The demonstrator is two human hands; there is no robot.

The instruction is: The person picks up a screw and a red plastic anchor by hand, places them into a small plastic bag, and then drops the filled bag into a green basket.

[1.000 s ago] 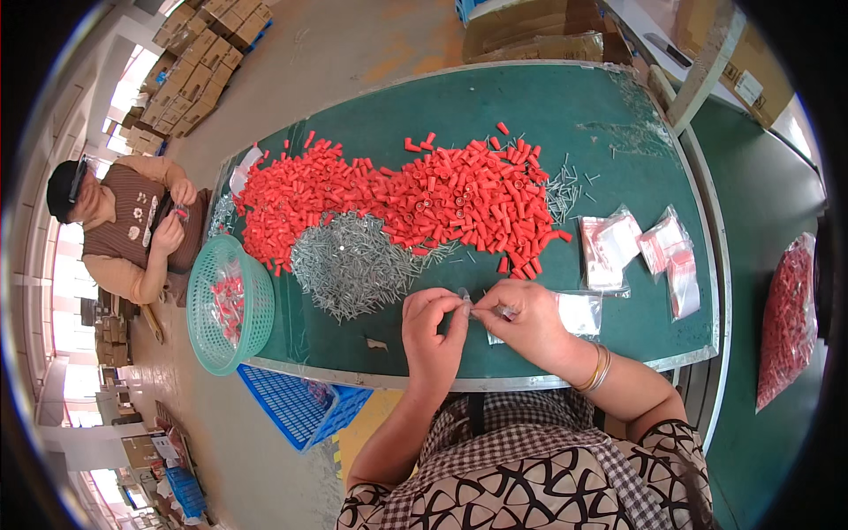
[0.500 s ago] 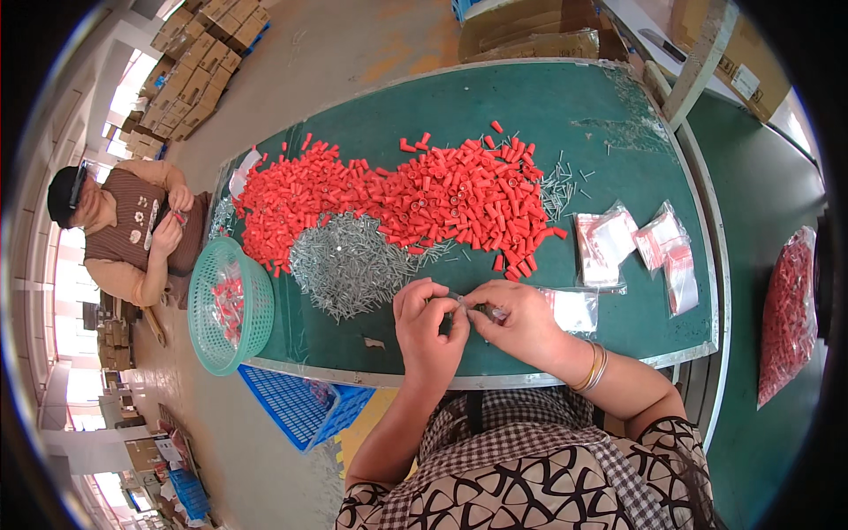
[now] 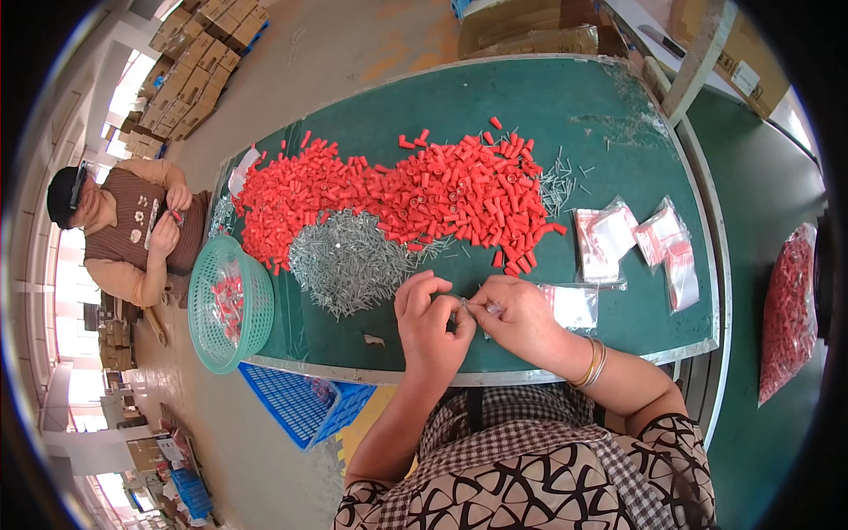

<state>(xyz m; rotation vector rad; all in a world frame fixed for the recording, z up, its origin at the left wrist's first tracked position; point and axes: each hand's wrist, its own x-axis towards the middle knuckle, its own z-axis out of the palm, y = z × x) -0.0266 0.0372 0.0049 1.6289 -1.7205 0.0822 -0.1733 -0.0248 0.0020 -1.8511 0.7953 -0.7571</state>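
Note:
Close together over the table's near edge, my left hand (image 3: pixel 430 322) and my right hand (image 3: pixel 523 316) pinch a small clear plastic bag (image 3: pixel 495 310) between thumbs and forefingers. Most of the bag is hidden by the fingers, and its contents cannot be made out. Just beyond my left hand lies a heap of grey metal screws (image 3: pixel 349 265). Behind it spreads a wide pile of red plastic caps (image 3: pixel 442 194). To the right of my right hand, a packet of flat clear bags (image 3: pixel 572 307) lies on the green table (image 3: pixel 353 115).
More packets of bags (image 3: pixel 609 238) lie at the right. A green basket (image 3: pixel 256 314) holding bagged red pieces stands at the left corner, above a blue crate (image 3: pixel 291 406). A co-worker (image 3: pixel 132 221) sits at the left. A large bag of red pieces (image 3: pixel 789 318) is far right.
My fingers have shifted slightly at the bag, and the right fingertips now cover more of it. The piles and packets stay as they were.

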